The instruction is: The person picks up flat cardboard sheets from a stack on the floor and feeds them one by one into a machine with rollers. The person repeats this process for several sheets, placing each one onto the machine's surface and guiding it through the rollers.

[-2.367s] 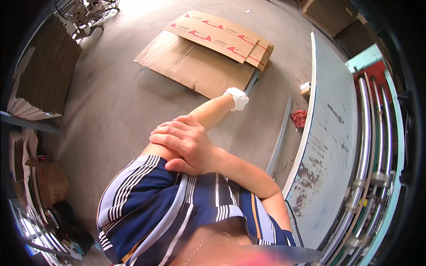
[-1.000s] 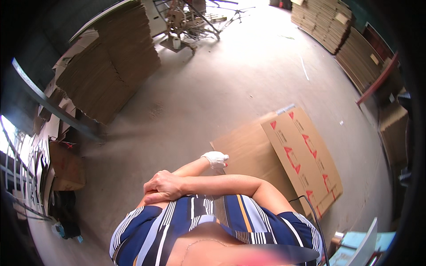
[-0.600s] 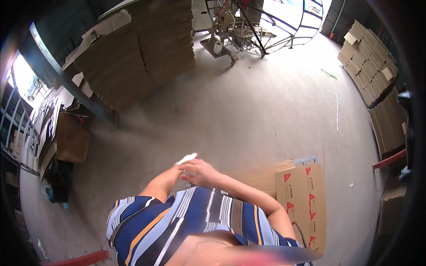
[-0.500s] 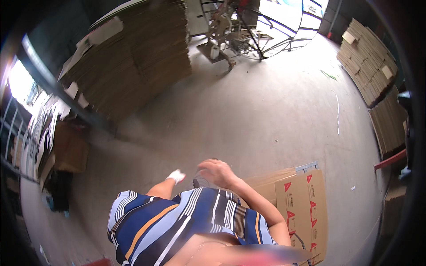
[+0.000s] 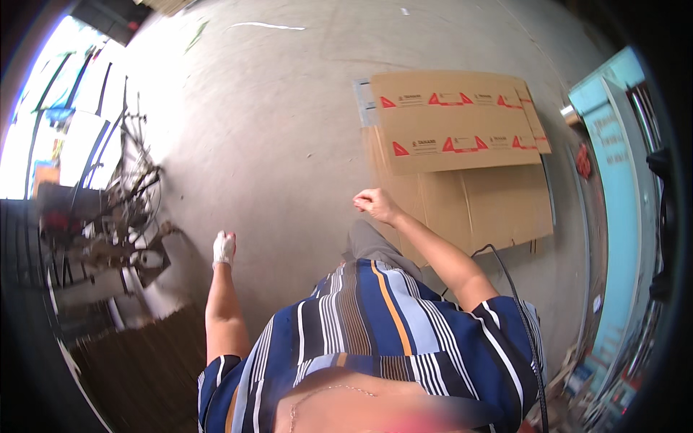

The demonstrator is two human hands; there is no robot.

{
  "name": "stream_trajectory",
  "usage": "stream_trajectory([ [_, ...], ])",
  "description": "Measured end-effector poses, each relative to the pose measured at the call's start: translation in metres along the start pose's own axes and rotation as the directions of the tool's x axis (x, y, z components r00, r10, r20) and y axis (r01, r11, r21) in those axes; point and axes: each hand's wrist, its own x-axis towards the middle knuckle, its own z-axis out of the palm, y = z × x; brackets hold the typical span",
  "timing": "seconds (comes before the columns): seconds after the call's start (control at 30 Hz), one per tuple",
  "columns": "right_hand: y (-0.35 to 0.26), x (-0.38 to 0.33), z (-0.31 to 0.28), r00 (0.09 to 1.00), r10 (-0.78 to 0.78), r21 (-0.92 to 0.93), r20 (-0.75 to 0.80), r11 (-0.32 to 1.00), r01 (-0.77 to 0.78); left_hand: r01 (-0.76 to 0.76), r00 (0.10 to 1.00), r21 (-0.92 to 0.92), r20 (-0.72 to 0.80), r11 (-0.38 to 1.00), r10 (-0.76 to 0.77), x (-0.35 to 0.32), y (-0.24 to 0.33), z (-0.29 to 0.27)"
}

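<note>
Currently nothing is held: the right hand (image 5: 375,204) is curled into a loose fist, empty, just over the near edge of the flattened cardboard sheets (image 5: 462,144) lying on the concrete floor (image 5: 274,130). The left hand (image 5: 224,248), wrapped in white cloth or a glove, is closed too, well apart from the cardboard, w/ nothing seen in it. The step is judged as an approach to the stack; a bend & an opened hand at the sheet edge would be called for next.

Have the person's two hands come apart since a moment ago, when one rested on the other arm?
Yes. The right hand now hangs near the flat cardboard; the bandaged left hand hangs apart, over bare floor.
</note>
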Motion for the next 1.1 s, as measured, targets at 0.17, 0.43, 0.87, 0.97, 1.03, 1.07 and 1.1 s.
stream_trajectory([
  [0.17, 0.067, -0.002, -0.085, 0.836, 0.467, 0.511, -0.288, 0.813, -0.278, -0.296, 0.848, -0.353, 0.330, 0.888, 0.414, 0.062, 0.261, 0.038],
  [0.43, 0.251, 0.078, -0.177, 0.269, 0.898, 0.934, -0.348, 0.355, 0.024, -0.668, 0.478, -0.073, 0.721, 0.741, 0.501, 0.107, 0.556, 0.132],
  [0.87, 0.290, 0.157, -0.224, -0.043, 0.936, 0.934, -0.351, 0.352, 0.055, -0.750, 0.464, 0.282, 0.869, 0.598, 0.172, 0.305, 0.731, 0.309],
  [0.97, 0.326, 0.162, -0.220, -0.214, 0.920, 0.939, -0.329, 0.343, 0.030, -0.889, 0.409, 0.313, 0.870, 0.334, 0.275, 0.342, 0.777, 0.392],
  [1.03, 0.351, 0.164, -0.210, -0.372, 0.884, 0.949, -0.282, 0.314, 0.026, -0.950, 0.308, 0.250, 0.855, 0.188, 0.418, 0.358, 0.805, 0.445],
  [1.07, 0.365, 0.165, -0.204, -0.388, 0.863, 0.945, -0.324, 0.317, -0.084, -0.960, 0.281, 0.251, 0.847, 0.128, 0.452, 0.363, 0.817, 0.468],
  [1.1, 0.378, 0.166, -0.199, -0.422, 0.847, 0.946, -0.324, 0.294, -0.137, -0.978, 0.206, 0.183, 0.838, 0.097, 0.505, 0.366, 0.829, 0.491],
])
